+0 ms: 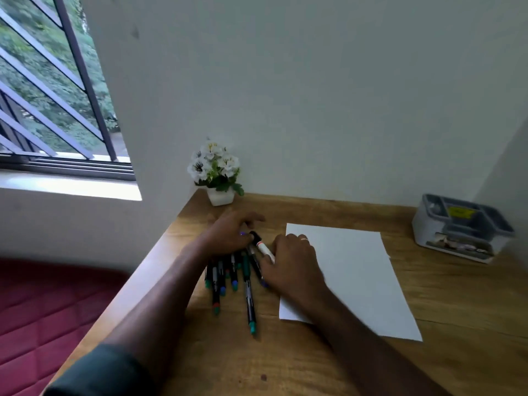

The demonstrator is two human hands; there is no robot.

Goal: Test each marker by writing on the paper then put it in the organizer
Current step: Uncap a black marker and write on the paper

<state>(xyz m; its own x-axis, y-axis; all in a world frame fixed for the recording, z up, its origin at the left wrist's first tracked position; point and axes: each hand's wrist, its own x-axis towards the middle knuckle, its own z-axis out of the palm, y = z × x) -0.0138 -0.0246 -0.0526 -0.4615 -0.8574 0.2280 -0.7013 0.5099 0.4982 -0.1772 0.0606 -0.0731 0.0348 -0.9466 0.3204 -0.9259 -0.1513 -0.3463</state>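
Observation:
Several dark markers [233,277] with green, blue and red ends lie in a loose pile on the wooden desk [285,358]. My left hand [228,234] rests over the far end of the pile, fingers curled on the black cap of a white marker [261,244]. My right hand [291,264] grips the white barrel of that same marker. A blank white sheet of paper [357,275] lies just right of my hands. The grey organizer [460,227] stands at the desk's far right, against the wall.
A small white pot of white flowers [217,172] sits in the desk's far left corner by the wall. The desk's left edge drops to a red quilted surface [43,310]. A barred window [51,90] is at upper left.

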